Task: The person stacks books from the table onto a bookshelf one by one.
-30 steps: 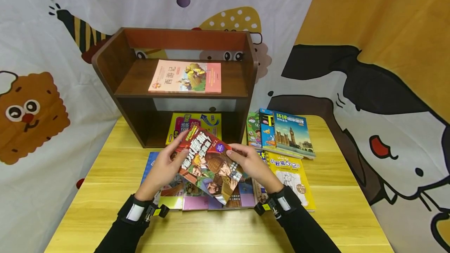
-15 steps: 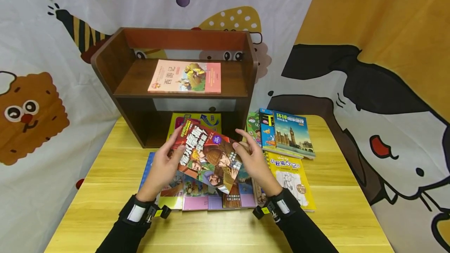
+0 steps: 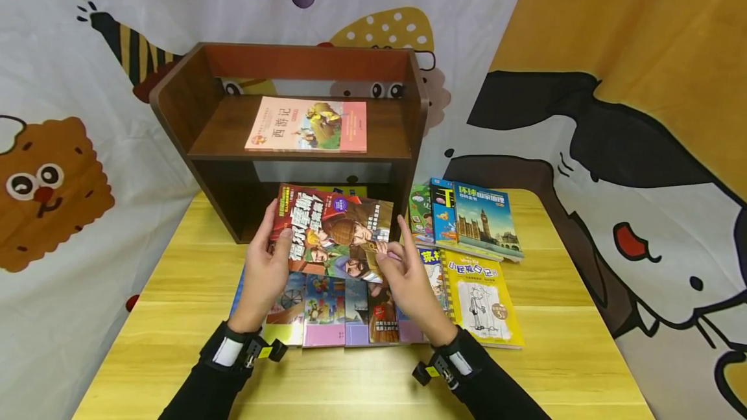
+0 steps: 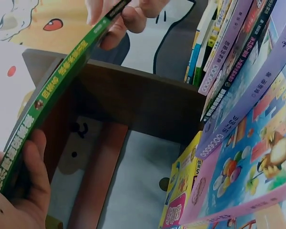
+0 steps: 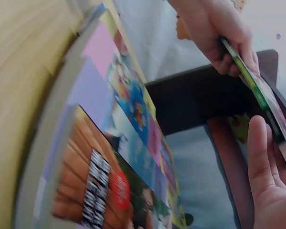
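Both hands hold a comic-style book with a red and brown cover, over the row of books in front of the shelf. My left hand grips its left end, thumb on the cover. At the lower right corner, my right hand pinches the book between thumb and curled fingers, with the index finger pointing up past the edge. In the left wrist view the book's green spine runs between the hands. Overlapping books with pink and purple covers lie beneath, partly hidden by the held one.
A brown two-tier bookshelf stands behind the hands. On its upper tier lies a pink book; a yellow book on the lower tier is mostly covered from view. More books, including a castle-tower one and a yellow one, lie at right.
The held book has turned from a slant to nearly level and shifted up and left, closer to the shelf. My right hand has moved from its upper right edge to the lower right corner.
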Available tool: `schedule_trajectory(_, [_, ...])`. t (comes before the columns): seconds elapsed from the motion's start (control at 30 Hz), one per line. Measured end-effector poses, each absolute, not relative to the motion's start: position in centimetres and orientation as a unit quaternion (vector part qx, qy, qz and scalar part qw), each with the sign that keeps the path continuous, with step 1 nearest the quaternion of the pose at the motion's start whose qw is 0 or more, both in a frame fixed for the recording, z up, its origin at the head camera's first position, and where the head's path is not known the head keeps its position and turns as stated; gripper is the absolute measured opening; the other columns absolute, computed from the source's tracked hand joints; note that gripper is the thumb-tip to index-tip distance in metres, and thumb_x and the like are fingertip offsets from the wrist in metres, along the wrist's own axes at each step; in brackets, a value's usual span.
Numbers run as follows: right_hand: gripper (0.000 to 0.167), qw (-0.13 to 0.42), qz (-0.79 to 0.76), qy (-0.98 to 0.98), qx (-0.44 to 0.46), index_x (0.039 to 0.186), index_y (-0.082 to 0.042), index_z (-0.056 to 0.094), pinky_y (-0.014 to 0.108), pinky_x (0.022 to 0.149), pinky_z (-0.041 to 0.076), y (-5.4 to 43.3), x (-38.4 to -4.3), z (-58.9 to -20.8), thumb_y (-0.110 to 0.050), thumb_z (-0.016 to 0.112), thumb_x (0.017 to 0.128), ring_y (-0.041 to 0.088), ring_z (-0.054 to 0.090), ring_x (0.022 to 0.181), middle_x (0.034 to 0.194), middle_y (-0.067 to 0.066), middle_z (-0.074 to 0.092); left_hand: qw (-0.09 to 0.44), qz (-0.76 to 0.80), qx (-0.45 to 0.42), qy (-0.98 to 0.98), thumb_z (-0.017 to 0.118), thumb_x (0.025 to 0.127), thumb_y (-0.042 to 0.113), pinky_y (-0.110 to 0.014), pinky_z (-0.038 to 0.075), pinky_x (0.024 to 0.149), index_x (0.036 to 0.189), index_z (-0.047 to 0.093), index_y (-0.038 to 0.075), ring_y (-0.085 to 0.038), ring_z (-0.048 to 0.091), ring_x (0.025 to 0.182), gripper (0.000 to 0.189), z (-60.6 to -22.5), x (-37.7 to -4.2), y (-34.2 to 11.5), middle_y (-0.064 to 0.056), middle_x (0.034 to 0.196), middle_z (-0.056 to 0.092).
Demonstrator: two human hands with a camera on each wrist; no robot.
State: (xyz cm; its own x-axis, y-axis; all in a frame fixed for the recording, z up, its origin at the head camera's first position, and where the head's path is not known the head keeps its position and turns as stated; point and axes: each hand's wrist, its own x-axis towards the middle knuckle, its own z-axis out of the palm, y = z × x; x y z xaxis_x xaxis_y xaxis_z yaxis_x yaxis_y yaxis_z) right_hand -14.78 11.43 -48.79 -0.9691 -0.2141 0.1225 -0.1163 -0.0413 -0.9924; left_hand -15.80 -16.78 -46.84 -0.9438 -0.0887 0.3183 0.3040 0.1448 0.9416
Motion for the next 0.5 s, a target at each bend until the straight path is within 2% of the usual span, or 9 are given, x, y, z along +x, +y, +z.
schedule_trajectory(0.1, [0.083, 0.066, -0.727, 0.669, -0.137, 0.178, -0.04, 0.001, 0.053, 0.065, 0.067, 11.1, -14.2, -49.2, -0.018, 0.054, 0.118, 0.03, 0.074, 0.074, 0.147, 0.027, 0.055, 0.152, -0.659, -0.06, -0.734, 0.051, 0.119, 0.023, -0.027, 0.045, 0.049, 0.178, 0.026, 0.023, -0.014, 0.043, 0.051, 0.064, -46.8, -15.6, -16.7, -0.008, 0.178, 0.038])
schedule_trajectory(0.17, [0.082, 0.085, -0.73, 0.661, -0.149, 0.179, -0.036, -0.003, 0.058, 0.067, 0.066, 10.9, -14.0, -49.3, -0.021, 0.051, 0.119, 0.037, 0.077, 0.078, 0.152, 0.033, 0.048, 0.151, -0.663, -0.054, -0.731, 0.05, 0.119, 0.024, -0.027, 0.044, 0.048, 0.178, 0.026, 0.024, -0.014, 0.041, 0.049, 0.064, -46.8, -15.6, -16.7, -0.007, 0.179, 0.038])
schedule_trajectory(0.2, [0.081, 0.091, -0.731, 0.659, -0.153, 0.179, -0.035, -0.004, 0.059, 0.067, 0.066, 10.9, -13.9, -49.4, -0.022, 0.05, 0.12, 0.039, 0.077, 0.078, 0.15, 0.033, 0.05, 0.15, -0.664, -0.051, -0.731, 0.051, 0.119, 0.024, -0.027, 0.044, 0.048, 0.178, 0.026, 0.025, -0.014, 0.041, 0.049, 0.064, -46.8, -15.5, -16.7, -0.008, 0.178, 0.038])
schedule_trajectory(0.27, [0.081, 0.094, -0.729, 0.657, -0.164, 0.179, -0.034, -0.007, 0.06, 0.067, 0.065, 10.7, -13.9, -49.3, -0.025, 0.049, 0.12, 0.045, 0.076, 0.077, 0.118, 0.03, 0.053, 0.146, -0.665, -0.049, -0.731, 0.05, 0.119, 0.024, -0.028, 0.044, 0.047, 0.178, 0.025, 0.026, -0.015, 0.041, 0.048, 0.064, -46.7, -15.4, -16.8, -0.009, 0.176, 0.041])
schedule_trajectory(0.33, [0.08, 0.085, -0.723, 0.663, -0.173, 0.179, -0.033, -0.006, 0.06, 0.065, 0.065, 10.6, -14.0, -49.1, -0.027, 0.048, 0.12, 0.046, 0.074, 0.074, 0.099, 0.025, 0.047, 0.148, -0.661, -0.049, -0.734, 0.051, 0.119, 0.024, -0.028, 0.044, 0.047, 0.178, 0.026, 0.026, -0.014, 0.042, 0.048, 0.064, -46.6, -15.4, -17.0, -0.011, 0.175, 0.043])
schedule_trajectory(0.43, [0.078, 0.061, -0.708, 0.679, -0.185, 0.179, -0.031, -0.004, 0.056, 0.061, 0.064, 10.5, -14.0, -48.7, -0.025, 0.047, 0.121, 0.042, 0.074, 0.069, 0.092, 0.02, 0.055, 0.151, -0.654, -0.06, -0.739, 0.05, 0.119, 0.023, -0.024, 0.052, 0.054, 0.178, 0.026, 0.026, -0.009, 0.057, 0.063, 0.064, -46.2, -15.4, -17.3, -0.011, 0.173, 0.044])
schedule_trajectory(0.5, [0.076, 0.048, -0.701, 0.685, -0.19, 0.179, -0.031, -0.002, 0.052, 0.06, 0.064, 10.6, -14.1, -48.3, -0.024, 0.046, 0.121, 0.035, 0.074, 0.067, 0.093, 0.022, 0.057, 0.158, -0.643, -0.074, -0.746, 0.051, 0.119, 0.022, -0.02, 0.057, 0.063, 0.178, 0.025, 0.026, -0.006, 0.066, 0.084, 0.064, -45.9, -15.4, -17.5, -0.008, 0.177, 0.04])
